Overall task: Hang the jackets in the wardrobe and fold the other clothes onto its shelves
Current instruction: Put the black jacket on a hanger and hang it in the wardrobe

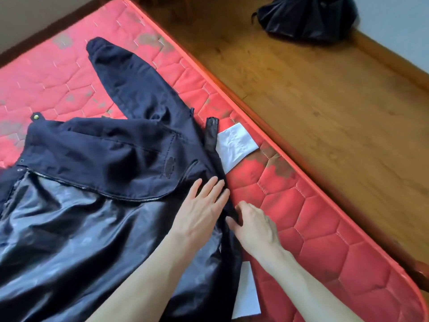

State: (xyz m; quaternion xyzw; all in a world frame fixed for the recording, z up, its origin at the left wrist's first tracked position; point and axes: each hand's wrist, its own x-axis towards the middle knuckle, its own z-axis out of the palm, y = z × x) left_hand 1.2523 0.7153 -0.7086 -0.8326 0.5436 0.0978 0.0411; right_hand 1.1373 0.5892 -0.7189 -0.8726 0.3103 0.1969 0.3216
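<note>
Worn red quilted mattress (pixel 301 205), wooden floor (pixel 325 101), possibly black bag (pixel 306 17)

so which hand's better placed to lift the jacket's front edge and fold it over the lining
Right. The right hand already pinches the jacket edge beside the mattress border, thumb tucked under the fabric. The left hand lies flat on the lining, fingers straight, pressing rather than gripping.

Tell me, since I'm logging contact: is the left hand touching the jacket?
Touching. The head view shows the left hand lying flat, fingers straight, on the dark jacket near its edge, no gap visible.
</note>
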